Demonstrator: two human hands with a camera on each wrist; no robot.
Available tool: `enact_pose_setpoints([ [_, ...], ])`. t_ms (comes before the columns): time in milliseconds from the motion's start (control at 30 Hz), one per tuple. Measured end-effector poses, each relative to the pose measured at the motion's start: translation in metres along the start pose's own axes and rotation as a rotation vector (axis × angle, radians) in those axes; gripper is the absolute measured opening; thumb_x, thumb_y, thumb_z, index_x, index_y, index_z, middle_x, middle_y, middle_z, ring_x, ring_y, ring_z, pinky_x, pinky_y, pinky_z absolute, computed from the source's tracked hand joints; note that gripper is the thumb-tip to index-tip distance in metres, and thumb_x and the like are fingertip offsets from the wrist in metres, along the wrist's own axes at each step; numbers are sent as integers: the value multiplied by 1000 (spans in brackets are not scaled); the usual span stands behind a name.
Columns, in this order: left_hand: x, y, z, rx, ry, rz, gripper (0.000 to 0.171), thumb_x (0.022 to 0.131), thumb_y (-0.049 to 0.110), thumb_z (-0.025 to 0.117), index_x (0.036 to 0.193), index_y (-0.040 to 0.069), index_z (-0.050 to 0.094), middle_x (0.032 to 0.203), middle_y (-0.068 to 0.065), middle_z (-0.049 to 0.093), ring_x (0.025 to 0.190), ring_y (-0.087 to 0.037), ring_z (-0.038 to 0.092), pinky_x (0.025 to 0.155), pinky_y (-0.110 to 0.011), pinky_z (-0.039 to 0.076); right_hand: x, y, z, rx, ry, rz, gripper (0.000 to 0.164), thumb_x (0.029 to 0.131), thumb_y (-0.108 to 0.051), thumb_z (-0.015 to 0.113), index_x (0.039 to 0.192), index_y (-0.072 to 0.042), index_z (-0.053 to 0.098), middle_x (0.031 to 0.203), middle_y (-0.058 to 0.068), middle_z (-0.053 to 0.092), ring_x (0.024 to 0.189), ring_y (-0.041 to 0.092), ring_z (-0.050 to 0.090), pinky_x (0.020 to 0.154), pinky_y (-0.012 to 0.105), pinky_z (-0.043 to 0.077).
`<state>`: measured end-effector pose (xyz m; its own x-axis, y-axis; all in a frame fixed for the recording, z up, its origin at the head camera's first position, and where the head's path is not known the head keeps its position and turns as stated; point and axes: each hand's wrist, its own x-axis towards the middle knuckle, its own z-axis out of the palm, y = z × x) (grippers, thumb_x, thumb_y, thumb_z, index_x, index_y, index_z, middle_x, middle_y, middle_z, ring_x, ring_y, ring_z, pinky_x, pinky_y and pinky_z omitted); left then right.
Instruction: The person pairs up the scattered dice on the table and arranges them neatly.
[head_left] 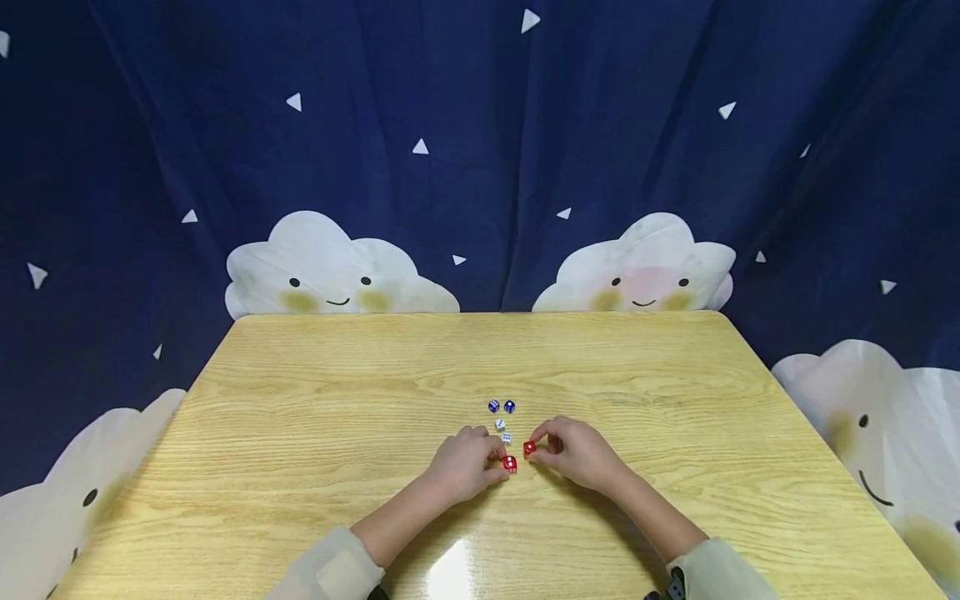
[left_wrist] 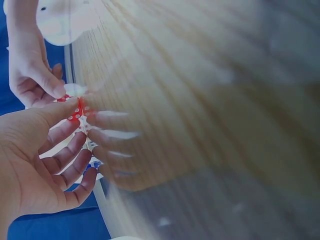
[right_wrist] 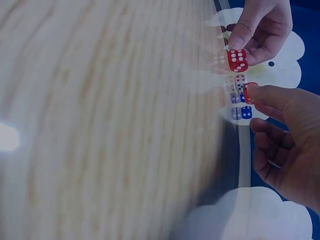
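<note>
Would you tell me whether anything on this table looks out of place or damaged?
I see no damage or spill. Only the white dice seem slightly askew: they stand staggered, one farther back, while the blue dice behind them sit side by side. The red dice are held.

The head camera looked forward and down from above the near side of the wooden tabletop (head_left: 360, 375), far enough back to include the navy curtain (head_left: 480, 167) beyond; the left-wrist camera sat close behind the left grip (head_left: 462, 465), low and turned sideways, so the tabletop's far edge ran nearly upright; the right-wrist camera looked likewise past the right grip (head_left: 583, 454); all three views shared both grips and the red dice (head_left: 510, 467).
</note>
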<state>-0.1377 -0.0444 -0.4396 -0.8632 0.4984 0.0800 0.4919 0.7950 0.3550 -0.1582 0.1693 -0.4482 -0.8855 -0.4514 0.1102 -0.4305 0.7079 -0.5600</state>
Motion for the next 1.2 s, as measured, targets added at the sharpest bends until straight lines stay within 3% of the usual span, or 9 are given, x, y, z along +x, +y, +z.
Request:
enact_pose_setpoints([
  [533, 0, -1, 3, 12, 7, -1, 21, 79, 37, 72, 85, 18, 66, 78, 5, 55, 71, -10, 47, 55, -23, 36, -5, -3, 4, 5, -49, -21, 14, 80, -23, 74, 92, -19, 68, 70, -12, 52, 60, -1, 43, 53, 18, 39],
  [1200, 2, 0, 3, 13, 4, -7, 19, 79, 36, 72, 84, 19, 66, 79, 5, 56, 70, -9, 46, 55, -23, 37, -3, -2, 11, 20, -39, -58, 14, 79, -22, 74, 90, -16, 68, 68, -10, 50, 60, -1, 41, 52, 18, 38],
])
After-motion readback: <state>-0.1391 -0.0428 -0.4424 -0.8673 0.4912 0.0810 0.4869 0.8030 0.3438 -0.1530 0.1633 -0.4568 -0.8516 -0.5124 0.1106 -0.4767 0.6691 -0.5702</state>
